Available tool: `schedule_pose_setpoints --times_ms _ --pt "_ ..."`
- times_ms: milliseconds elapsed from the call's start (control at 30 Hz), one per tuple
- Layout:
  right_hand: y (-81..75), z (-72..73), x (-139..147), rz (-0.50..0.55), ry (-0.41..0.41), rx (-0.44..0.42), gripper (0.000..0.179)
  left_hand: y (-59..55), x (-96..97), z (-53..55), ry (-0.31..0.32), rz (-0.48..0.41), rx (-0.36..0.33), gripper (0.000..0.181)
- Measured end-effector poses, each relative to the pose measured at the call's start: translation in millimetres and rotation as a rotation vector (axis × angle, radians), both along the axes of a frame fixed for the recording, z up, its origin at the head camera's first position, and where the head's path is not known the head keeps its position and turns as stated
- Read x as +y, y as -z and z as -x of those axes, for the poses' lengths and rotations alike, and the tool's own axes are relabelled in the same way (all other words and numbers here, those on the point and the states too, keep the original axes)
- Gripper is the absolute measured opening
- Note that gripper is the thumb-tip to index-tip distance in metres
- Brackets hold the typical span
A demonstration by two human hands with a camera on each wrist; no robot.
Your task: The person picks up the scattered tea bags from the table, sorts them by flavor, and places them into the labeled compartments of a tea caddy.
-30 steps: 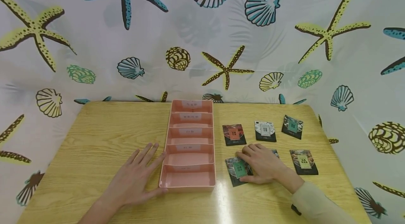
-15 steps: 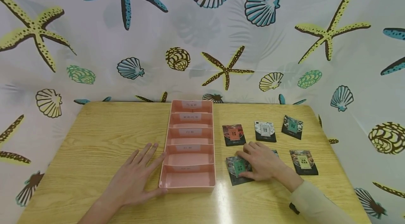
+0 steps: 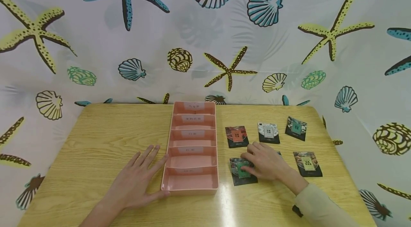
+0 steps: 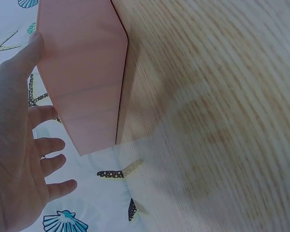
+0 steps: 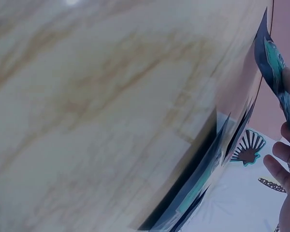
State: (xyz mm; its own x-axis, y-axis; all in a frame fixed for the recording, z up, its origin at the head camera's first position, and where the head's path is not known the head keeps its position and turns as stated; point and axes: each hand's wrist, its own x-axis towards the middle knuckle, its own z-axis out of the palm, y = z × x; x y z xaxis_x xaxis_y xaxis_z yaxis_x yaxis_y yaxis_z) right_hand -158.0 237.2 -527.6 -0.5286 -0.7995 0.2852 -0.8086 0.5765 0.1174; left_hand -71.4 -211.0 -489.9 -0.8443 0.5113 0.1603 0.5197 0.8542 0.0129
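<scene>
My right hand (image 3: pixel 265 163) pinches a dark sachet with a green label (image 3: pixel 242 176), thumb on its printed face and fingertips at its upper edge. In the right wrist view this sachet (image 5: pixel 270 60) stands tilted between thumb and fingers. My left hand (image 3: pixel 133 179) lies with spread fingers along the left side of a pink divided box (image 3: pixel 192 191). In the left wrist view, its thumb and index finger touch the box wall (image 4: pixel 82 72). The box has several compartments with small paper labels. Another sachet lies mostly hidden behind my right hand.
Beyond my right hand lie a red-labelled sachet (image 3: pixel 237 141), a white-labelled one (image 3: pixel 269 138) and a teal-labelled one (image 3: pixel 296 132). A yellow-labelled sachet (image 3: pixel 309 170) is at the right. A black object (image 3: pixel 297 211) shows partly beside the sleeve. Patterned cloth (image 3: pixel 144 41) hangs behind the table.
The green-labelled sachet has turned slightly, and its lower edge has shifted up a little. My right thumb has moved slightly up with it. My left hand and the box stay put.
</scene>
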Motion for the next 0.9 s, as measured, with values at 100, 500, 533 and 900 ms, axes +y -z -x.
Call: schedule_pose_setpoints --times_ms 100,500,533,900 --pt "-1.3 -0.4 -1.3 0.040 -0.004 0.009 0.026 -0.4 0.3 0.0 -0.001 0.001 -0.001 0.099" --pt "-16.6 -2.3 -8.3 0.168 -0.035 0.027 0.011 -0.5 0.3 -0.2 -0.006 -0.001 -0.001 0.099" --pt "-18.5 -2.3 -8.8 0.178 -0.037 0.030 0.011 -0.7 0.4 -0.3 -0.006 -0.002 -0.003 0.099" --pt "-48.1 -2.7 -16.8 0.298 -0.062 0.106 0.039 -0.5 0.1 -0.1 -0.010 0.003 -0.011 0.099"
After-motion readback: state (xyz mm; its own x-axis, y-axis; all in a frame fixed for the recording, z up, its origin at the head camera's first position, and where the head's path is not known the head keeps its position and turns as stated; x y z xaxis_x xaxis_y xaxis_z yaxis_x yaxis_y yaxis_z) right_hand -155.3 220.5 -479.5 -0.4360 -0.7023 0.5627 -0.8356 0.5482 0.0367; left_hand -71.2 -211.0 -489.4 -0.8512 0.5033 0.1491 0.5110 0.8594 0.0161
